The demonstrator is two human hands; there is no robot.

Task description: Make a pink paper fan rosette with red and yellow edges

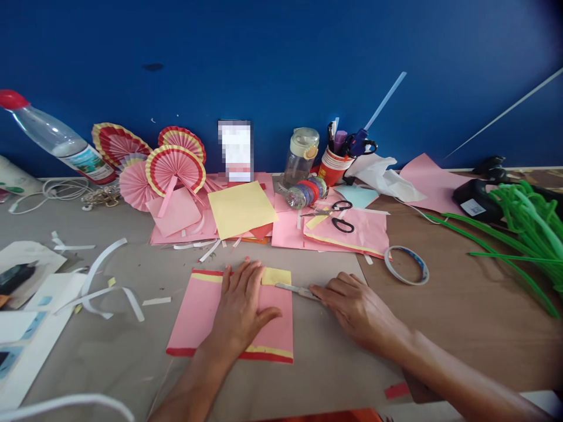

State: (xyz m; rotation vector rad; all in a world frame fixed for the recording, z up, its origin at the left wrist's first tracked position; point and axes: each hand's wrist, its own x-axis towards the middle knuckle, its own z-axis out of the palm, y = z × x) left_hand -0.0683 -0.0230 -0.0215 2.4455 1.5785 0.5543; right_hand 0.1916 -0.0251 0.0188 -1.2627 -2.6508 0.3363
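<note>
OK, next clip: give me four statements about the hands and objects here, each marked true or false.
1. The right hand holds a craft knife. True.
2. The left hand is raised off the pink sheet. False: it rests on it.
3. The red-capped bottle stands upright. False: it leans at a slant.
4. The tape roll lies to the right of the pink sheet. True.

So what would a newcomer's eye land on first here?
Probably the pleated paper fans leaning against the blue wall at left, then the bright green stems fanning out at the right edge. Front and centre, the left hand presses on a pink sheet while the right hand holds a knife at its yellow piece.
</note>
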